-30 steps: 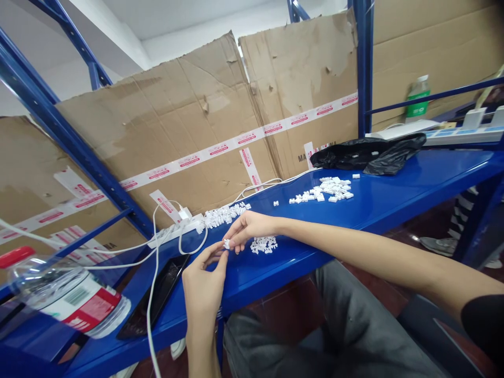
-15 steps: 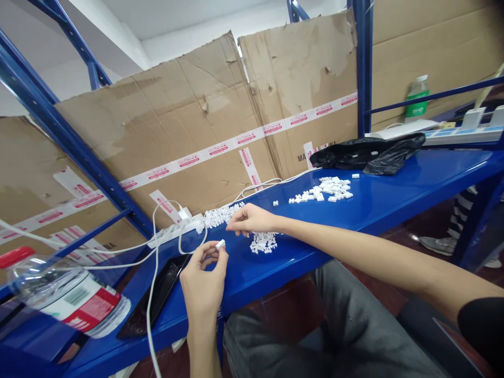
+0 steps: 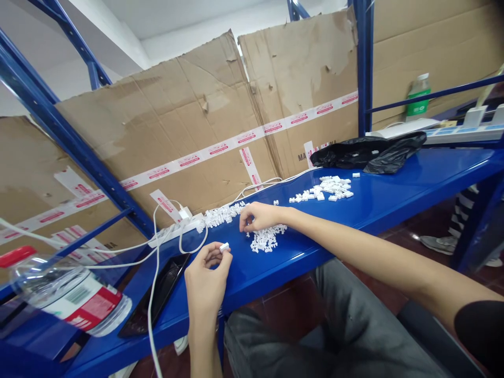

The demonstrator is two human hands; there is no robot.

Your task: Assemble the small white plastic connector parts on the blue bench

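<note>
Between the thumb and forefinger of my left hand (image 3: 208, 273) is a small white plastic block (image 3: 224, 247), held above the blue shelf. My right hand (image 3: 258, 216) hovers at the near pile of small white plastic pieces (image 3: 264, 241), its thumb and fingers curled together. Whether anything sits in that pinch is too small to make out. Behind it, a second pile of small white pieces (image 3: 220, 216) lies along the back. Farther right, white blocks (image 3: 333, 187) like the one in my left hand form a loose heap.
A black plastic bag (image 3: 354, 151) lies at the back right. On the left are a white power strip (image 3: 177, 231) with cables, a dark tray-like object (image 3: 167, 286) and a large clear bottle (image 3: 79, 299). Cardboard (image 3: 189, 121) walls the back; a person's shoe (image 3: 437, 244) shows at right.
My right hand has moved slightly right, over the near pile. My left hand has shifted a little right, still holding the white block.
</note>
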